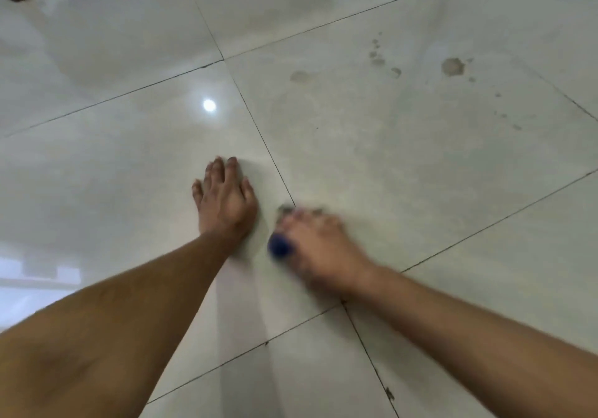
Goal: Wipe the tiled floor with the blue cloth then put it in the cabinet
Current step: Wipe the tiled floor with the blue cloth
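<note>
Nearest the viewer: two bare forearms reach forward and down over the glossy pale tiled floor (356, 145).
Left hand (223, 197): fingers spread flat on a tile, probably bracing the person's weight.
Right hand (318, 244): motion-blurred, bunched around a small dark blue cloth (280, 246) pressed to the floor beside a grout line, likely mid-wipe.
Farther right: brownish dried spots (453, 67) not yet wiped.
Cabinet: not in view.

Left hand (225, 197) rests flat, fingers spread, on the tiled floor (356, 145). Right hand (318, 244), blurred, covers a blue cloth (280, 246) beside a grout line. Brown stains (453, 67) lie well beyond.
</note>
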